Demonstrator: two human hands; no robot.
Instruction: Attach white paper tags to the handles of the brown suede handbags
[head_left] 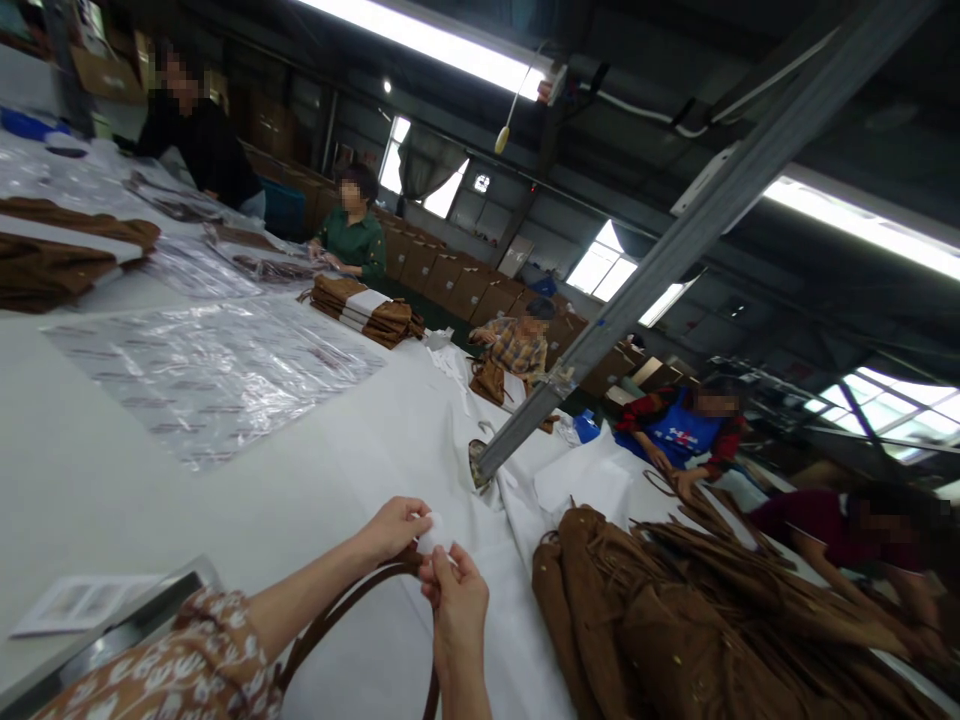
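- My left hand (391, 528) and right hand (455, 590) meet low in the frame, just above the white table (97, 480), both pinching a small white wad (435, 533) that looks like tissue or paper; the fingers (442, 572) of each hand are closed on it from opposite sides, so it sits held between the two hands rather than resting on anything.
- A brown strap (337, 608) arcs beneath the wad, running from under my left wrist back toward my patterned sleeve (187, 665); the wad is held right at the top of this loop, touching or nearly touching it, though I cannot tell which.
- To my right, a heap of brown bags (675, 620) with loose straps lies on the table, near enough to reach.
- Clear plastic sheets (217, 370) lie flat and spread out to my left, well apart from my hands.
- Folded stacks of brown goods (367, 312) banded in white sit farther along, near a person in a green top (358, 243).
- Other workers line the far side of the table: one in black (202, 140), one in plaid (517, 345), one in a blue apron (682, 432) whose own hands reach into the bags.
- A grey metal beam (675, 240) slants down to the table's middle.
- A printed paper slip (75, 600) lies near my left elbow.
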